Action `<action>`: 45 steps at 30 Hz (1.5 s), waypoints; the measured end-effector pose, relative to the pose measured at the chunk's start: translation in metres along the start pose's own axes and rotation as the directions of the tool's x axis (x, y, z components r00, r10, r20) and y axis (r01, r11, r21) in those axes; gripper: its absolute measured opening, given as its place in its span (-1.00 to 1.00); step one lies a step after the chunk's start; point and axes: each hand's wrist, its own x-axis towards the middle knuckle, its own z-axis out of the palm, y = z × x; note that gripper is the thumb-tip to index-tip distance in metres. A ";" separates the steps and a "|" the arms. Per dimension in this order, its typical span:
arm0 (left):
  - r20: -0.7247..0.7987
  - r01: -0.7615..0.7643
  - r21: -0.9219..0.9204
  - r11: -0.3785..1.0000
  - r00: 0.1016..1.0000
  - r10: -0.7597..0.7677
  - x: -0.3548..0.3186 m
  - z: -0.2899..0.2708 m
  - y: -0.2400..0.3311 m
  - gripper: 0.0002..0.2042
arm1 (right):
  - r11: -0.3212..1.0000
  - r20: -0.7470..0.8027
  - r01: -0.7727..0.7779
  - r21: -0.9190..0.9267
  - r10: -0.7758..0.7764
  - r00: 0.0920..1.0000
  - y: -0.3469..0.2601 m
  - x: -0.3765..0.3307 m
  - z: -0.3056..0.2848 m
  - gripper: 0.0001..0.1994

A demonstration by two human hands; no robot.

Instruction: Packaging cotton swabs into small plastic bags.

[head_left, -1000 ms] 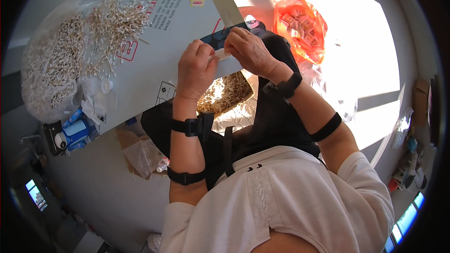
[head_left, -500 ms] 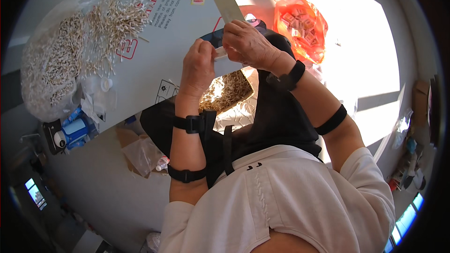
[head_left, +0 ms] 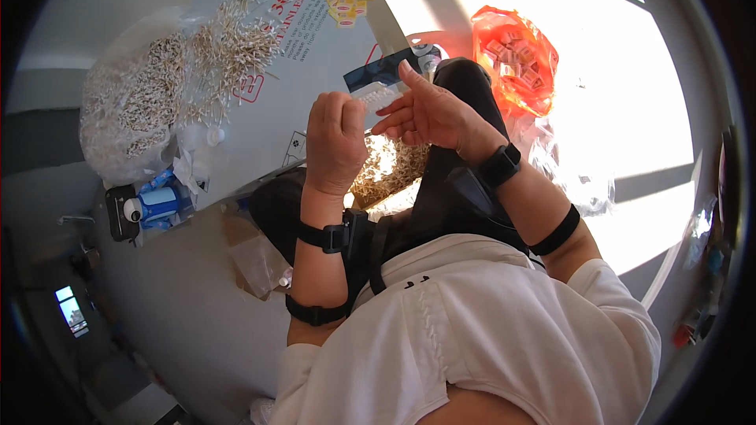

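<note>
1. White ridged strip (head_left: pixel 376 97), small, held up over the lap: the left hand (head_left: pixel 335 142) is a closed fist with the strip's near end pinched between thumb and curled fingers.
2. Right hand (head_left: pixel 425 114) is spread flat, fingers straight, fingertips against the strip's far end; not gripping it.
3. Dark blue flat packet (head_left: pixel 379 75) sits just behind the strip, near the right fingertips; can't tell if either hand holds it.
4. Below the hands, in the lap: open bag (head_left: pixel 390 169) of tan short sticks, clear wrap.
5. Grey-white cardboard sheet (head_left: pixel 315 55) lies flat to the left and beyond, with red print and small black square marks near its edges.
6. On the sheet: loose pile of pale sticks (head_left: pixel 228 47); at the far end, a cluster of small yellow tags (head_left: pixel 350 8) with red spots.
7. Left edge of the sheet: clear plastic bag (head_left: pixel 126 118) stuffed with more pale sticks.
8. Below that bag: blue-and-white bottle (head_left: pixel 157 203) lying on its side, beside a black device (head_left: pixel 120 212).
9. Far right: crumpled orange bag (head_left: pixel 516 59) in strong sunlight, small printed packets inside.
</note>
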 end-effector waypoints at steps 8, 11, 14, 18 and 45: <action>-0.039 0.346 -0.751 0.563 0.827 -0.560 -0.026 -0.032 0.044 -0.44 | 0.847 0.096 0.477 -0.236 -0.468 0.879 0.022 -0.038 0.035 -0.78; 0.225 0.421 -0.862 0.283 0.817 -0.530 -0.019 -0.043 0.046 -0.36 | 0.781 0.212 0.586 -0.217 -0.549 0.809 0.029 -0.054 0.052 -0.76; 0.254 0.367 -0.922 0.125 0.815 -0.520 -0.007 -0.061 0.071 -0.47 | 0.729 0.263 0.630 -0.267 -0.574 0.775 0.033 -0.061 0.057 -0.76; 0.077 0.237 -0.923 0.304 0.886 -0.457 -0.004 -0.083 0.081 -0.67 | 0.631 0.356 0.728 -0.268 -0.637 0.683 0.036 -0.072 0.072 -0.76; -0.288 -0.106 -0.626 0.772 0.952 -0.103 -0.008 -0.113 0.057 -0.65 | 0.508 0.385 0.774 -0.377 -0.674 0.630 0.042 -0.077 0.096 -0.73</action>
